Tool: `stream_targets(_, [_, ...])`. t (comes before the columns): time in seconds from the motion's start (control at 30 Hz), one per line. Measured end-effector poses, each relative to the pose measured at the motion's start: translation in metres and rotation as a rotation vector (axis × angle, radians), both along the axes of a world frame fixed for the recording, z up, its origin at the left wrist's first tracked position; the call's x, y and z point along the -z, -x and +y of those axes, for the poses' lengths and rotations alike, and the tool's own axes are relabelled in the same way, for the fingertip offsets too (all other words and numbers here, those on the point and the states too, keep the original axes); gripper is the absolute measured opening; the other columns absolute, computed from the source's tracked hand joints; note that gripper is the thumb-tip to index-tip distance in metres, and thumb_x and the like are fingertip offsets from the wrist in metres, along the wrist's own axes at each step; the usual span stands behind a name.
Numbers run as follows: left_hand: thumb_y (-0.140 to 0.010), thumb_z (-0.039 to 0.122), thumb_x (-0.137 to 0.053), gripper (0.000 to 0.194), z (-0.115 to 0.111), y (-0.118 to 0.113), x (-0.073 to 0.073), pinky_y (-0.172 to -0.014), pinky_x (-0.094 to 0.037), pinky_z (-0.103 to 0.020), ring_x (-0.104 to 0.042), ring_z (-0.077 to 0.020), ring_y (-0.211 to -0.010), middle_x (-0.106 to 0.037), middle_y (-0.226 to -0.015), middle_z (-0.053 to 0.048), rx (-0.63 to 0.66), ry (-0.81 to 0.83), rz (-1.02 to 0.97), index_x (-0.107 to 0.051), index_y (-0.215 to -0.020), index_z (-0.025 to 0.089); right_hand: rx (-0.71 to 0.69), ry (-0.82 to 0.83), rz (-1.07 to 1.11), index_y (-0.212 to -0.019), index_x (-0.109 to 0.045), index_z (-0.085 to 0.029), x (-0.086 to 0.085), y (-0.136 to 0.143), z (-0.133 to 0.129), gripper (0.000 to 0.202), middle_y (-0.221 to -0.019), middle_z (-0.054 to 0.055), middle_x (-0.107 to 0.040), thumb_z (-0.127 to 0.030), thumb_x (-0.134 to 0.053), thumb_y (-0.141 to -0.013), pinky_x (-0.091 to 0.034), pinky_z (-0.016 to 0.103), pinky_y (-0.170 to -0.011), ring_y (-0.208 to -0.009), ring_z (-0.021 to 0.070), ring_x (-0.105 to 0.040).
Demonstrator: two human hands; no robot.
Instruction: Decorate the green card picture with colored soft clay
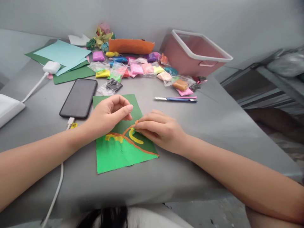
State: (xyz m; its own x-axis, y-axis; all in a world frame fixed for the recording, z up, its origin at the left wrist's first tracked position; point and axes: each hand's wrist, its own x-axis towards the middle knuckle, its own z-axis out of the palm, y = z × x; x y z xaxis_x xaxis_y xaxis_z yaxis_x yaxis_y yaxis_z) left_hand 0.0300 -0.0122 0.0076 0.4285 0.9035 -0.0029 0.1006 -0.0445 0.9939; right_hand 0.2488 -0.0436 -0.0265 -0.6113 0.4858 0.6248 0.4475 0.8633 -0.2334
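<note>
A dark green card (133, 104) lies on the grey table, its lower part covered with bright green paper or clay (116, 158). Orange clay strips (140, 148) edge the green shape, and yellow clay (136, 139) curves above them. My right hand (163, 129) rests on the card's right side, its fingertips pinching a small bit of green clay (133, 131) against the yellow curve. Over the card's upper left, my left hand (111, 112) hovers with fingers loosely curled and the thumb against them; nothing shows in it.
Beyond the card lie several clay packets (136, 69), an orange pouch (130, 46) and crumpled paper. A pink bin (190, 57) stands back right, near a craft knife (175, 99). To the left are a phone (79, 98) with a white cable and coloured sheets (63, 55).
</note>
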Motion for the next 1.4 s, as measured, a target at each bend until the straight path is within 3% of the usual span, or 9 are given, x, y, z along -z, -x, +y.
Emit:
stream_targets(0.4, [-0.104, 0.045, -0.045, 0.031, -0.003, 0.004, 0.009, -0.072, -0.049, -0.025, -0.066, -0.0127, -0.067, -0.073, -0.067, 0.001, 0.061, -0.118, 0.088, -0.059, -0.090, 0.020, -0.015, 0.020, 0.000, -0.097, -0.069, -0.016, -0.010, -0.003, -0.004, 0.014, -0.092, 0.011, -0.073, -0.012, -0.058, -0.089, -0.055, 0.038, -0.073, -0.078, 0.0191, -0.062])
stream_targets(0.57, [-0.104, 0.047, -0.044, 0.032, -0.002, 0.003, 0.011, -0.075, -0.049, -0.026, -0.066, -0.0133, -0.070, -0.074, -0.070, 0.001, 0.068, -0.111, 0.077, -0.059, -0.092, 0.021, 0.022, 0.016, -0.022, -0.097, -0.073, -0.016, -0.011, -0.006, -0.004, 0.016, -0.092, 0.011, -0.073, -0.013, -0.059, -0.090, -0.056, 0.038, -0.074, -0.077, 0.0183, -0.059])
stream_targets(0.87, [-0.103, 0.043, -0.047, 0.029, -0.003, 0.003, 0.010, -0.071, -0.048, -0.024, -0.065, -0.0124, -0.069, -0.074, -0.070, 0.002, 0.069, -0.119, 0.081, -0.059, -0.092, 0.020, -0.062, 0.014, -0.026, -0.100, -0.074, -0.015, -0.010, -0.005, -0.004, 0.016, -0.097, 0.012, -0.075, -0.013, -0.062, -0.090, -0.057, 0.039, -0.075, -0.083, 0.0199, -0.062])
stream_targets(1.4, [-0.103, 0.044, -0.048, 0.028, -0.002, 0.004, 0.011, -0.072, -0.047, -0.025, -0.064, -0.0130, -0.070, -0.074, -0.072, 0.001, 0.068, -0.125, 0.095, -0.059, -0.093, 0.020, -0.066, 0.002, -0.075, -0.102, -0.076, -0.015, -0.008, -0.007, -0.003, 0.023, -0.104, 0.013, -0.075, -0.012, -0.059, -0.087, -0.059, 0.043, -0.081, -0.088, 0.0223, -0.063])
